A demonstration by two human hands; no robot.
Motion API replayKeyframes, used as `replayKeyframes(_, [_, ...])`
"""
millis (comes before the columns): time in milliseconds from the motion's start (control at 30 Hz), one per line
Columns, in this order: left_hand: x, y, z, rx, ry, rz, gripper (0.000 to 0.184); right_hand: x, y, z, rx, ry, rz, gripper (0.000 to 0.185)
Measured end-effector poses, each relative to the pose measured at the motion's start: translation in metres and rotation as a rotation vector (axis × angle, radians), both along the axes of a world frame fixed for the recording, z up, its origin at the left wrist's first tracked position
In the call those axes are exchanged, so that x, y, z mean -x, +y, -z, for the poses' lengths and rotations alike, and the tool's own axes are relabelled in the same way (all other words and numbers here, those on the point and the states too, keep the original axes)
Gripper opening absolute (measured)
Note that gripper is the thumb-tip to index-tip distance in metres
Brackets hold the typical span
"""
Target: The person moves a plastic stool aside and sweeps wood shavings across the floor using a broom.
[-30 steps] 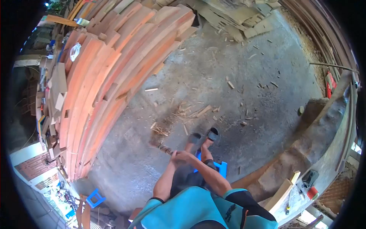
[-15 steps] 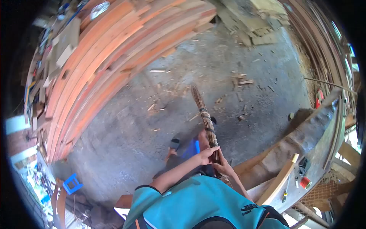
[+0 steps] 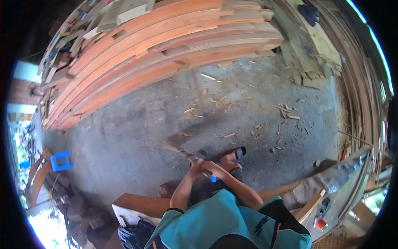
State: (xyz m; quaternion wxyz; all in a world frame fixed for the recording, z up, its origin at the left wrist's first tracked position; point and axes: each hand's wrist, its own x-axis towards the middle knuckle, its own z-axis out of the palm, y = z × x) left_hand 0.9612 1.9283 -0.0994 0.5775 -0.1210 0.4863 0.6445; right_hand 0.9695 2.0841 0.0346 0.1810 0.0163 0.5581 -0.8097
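Observation:
A bundled stick broom (image 3: 186, 154) slants out from my body toward the left, its bristle end blurred low over the concrete floor. Around its handle end are wrapped my left hand (image 3: 194, 169) and my right hand (image 3: 212, 168), close together and both closed. The grip itself is partly hidden by the fingers. Just below my hands shows a small bright blue patch (image 3: 213, 179) that I cannot make out. My sandalled foot (image 3: 235, 157) stands to the right of the broom.
Wood chips and offcuts (image 3: 286, 112) litter the concrete floor (image 3: 137, 145). Long orange-brown planks (image 3: 166, 41) are stacked ahead. A blue plastic stool (image 3: 61, 161) stands at left. On the right, a workbench (image 3: 344, 203) bears a wooden bar (image 3: 311, 205) and a red roll (image 3: 321, 224).
The broom has swung from pointing ahead to pointing left, with both hands still on it. My view has turned right, and one foot now stands forward on the right.

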Motion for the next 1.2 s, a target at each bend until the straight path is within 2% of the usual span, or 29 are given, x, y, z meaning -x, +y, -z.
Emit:
replayKeyframes(33, [-0.006, 0.040, -0.013, -0.011, -0.147, 0.070, 0.025, -0.020, 0.021, 0.004, -0.304, 0.572, 0.142, 0.014])
replayKeyframes(67, [-0.019, 0.086, -0.027, -0.014, -0.295, 0.143, 0.030, -0.037, 0.037, 0.008, -0.289, 0.306, 0.255, 0.019])
replayKeyframes(100, [-0.033, 0.132, -0.046, -0.015, -0.442, 0.220, 0.035, -0.051, 0.054, -0.010, -0.267, 0.040, 0.371, 0.024])
replayKeyframes(133, [-0.073, 0.168, 0.031, 0.122, -0.313, 0.403, 0.041, -0.063, 0.071, -0.040, -0.236, -0.225, 0.488, 0.029])
replayKeyframes(167, [-0.039, 0.198, -0.090, 0.295, -0.185, 0.397, 0.038, -0.077, 0.086, -0.066, -0.198, -0.488, 0.603, 0.034])
replayKeyframes(200, [-0.017, 0.213, -0.146, 0.272, -0.011, 0.461, 0.043, -0.084, 0.099, -0.080, -0.147, -0.737, 0.716, 0.039])
replayKeyframes(233, [0.004, 0.224, -0.182, 0.248, 0.176, 0.517, 0.047, -0.098, 0.101, -0.046, -0.279, -0.702, 0.732, 0.056])
replayKeyframes(267, [-0.011, 0.239, -0.127, 0.206, 0.212, 0.559, 0.055, -0.102, 0.102, -0.032, -0.303, -0.645, 0.849, 0.060])
replayKeyframes(300, [-0.017, 0.254, -0.099, 0.164, 0.249, 0.597, 0.063, -0.099, 0.099, -0.023, -0.318, -0.587, 0.962, 0.064])
replayKeyframes(333, [-0.026, 0.256, -0.074, 0.161, 0.262, 0.531, 0.060, -0.090, 0.102, -0.013, -0.327, -0.516, 1.073, 0.069])
replayKeyframes(367, [-0.028, 0.254, -0.075, 0.164, 0.264, 0.466, 0.058, -0.082, 0.111, -0.036, -0.368, -0.450, 1.029, 0.075])
replayKeyframes(500, [-0.025, 0.231, -0.118, 0.197, 0.250, 0.198, 0.047, -0.069, 0.141, -0.117, 0.035, -0.543, 0.629, 0.073])
replayKeyframes(533, [-0.020, 0.230, -0.135, 0.201, 0.248, 0.126, 0.044, -0.072, 0.135, -0.085, -0.037, -0.329, 0.538, 0.069])
replayKeyframes(567, [0.001, 0.217, -0.177, 0.184, 0.105, 0.139, 0.039, -0.078, 0.121, -0.031, -0.109, -0.118, 0.442, 0.065])
replayKeyframes(600, [0.022, 0.204, -0.221, 0.176, -0.035, 0.153, 0.036, -0.065, 0.115, -0.022, -0.044, -0.127, 0.334, 0.062])
replayKeyframes(633, [0.029, 0.188, -0.210, 0.197, -0.062, 0.117, 0.038, -0.052, 0.108, -0.014, 0.015, -0.139, 0.223, 0.059])
replayKeyframes(667, [0.028, 0.162, -0.171, 0.228, -0.032, 0.059, 0.039, -0.029, 0.098, -0.033, 0.216, -0.378, 0.097, 0.057])
replayKeyframes(733, [0.034, 0.105, -0.077, 0.255, 0.118, -0.056, 0.042, 0.007, 0.074, 0.011, 0.179, -0.249, -0.063, 0.048])
replayKeyframes(767, [0.043, 0.086, -0.050, 0.247, 0.112, -0.134, 0.043, 0.020, 0.087, 0.024, 0.162, -0.294, -0.039, 0.048])
replayKeyframes(833, [0.055, 0.096, -0.062, 0.248, -0.085, -0.342, 0.047, 0.029, 0.102, 0.049, 0.143, -0.410, 0.006, 0.047])
replayKeyframes(933, [0.051, 0.148, -0.062, 0.401, -0.374, 0.078, 0.045, -0.001, 0.090, 0.062, 0.154, -0.681, 0.078, 0.045])
replayKeyframes(1000, [0.011, 0.185, -0.051, 0.487, 0.111, 0.464, 0.047, -0.064, 0.108, 0.055, 0.199, -0.684, 0.470, 0.046])
replayKeyframes(1067, [-0.055, 0.217, -0.020, 0.534, 0.139, 0.438, 0.051, -0.101, 0.122, 0.009, -0.031, -0.718, 0.716, 0.046])
replayKeyframes(1100, [-0.064, 0.232, -0.022, 0.479, 0.175, 0.504, 0.053, -0.108, 0.113, 0.018, -0.230, -0.623, 0.854, 0.051])
replayKeyframes(1133, [-0.049, 0.248, -0.039, 0.345, 0.206, 0.682, 0.055, -0.118, 0.098, 0.044, -0.434, -0.519, 0.984, 0.056])
replayKeyframes(1200, [0.015, 0.282, -0.079, 0.008, 0.346, 1.114, 0.059, -0.102, 0.092, 0.037, -0.422, -0.504, 1.170, 0.065])
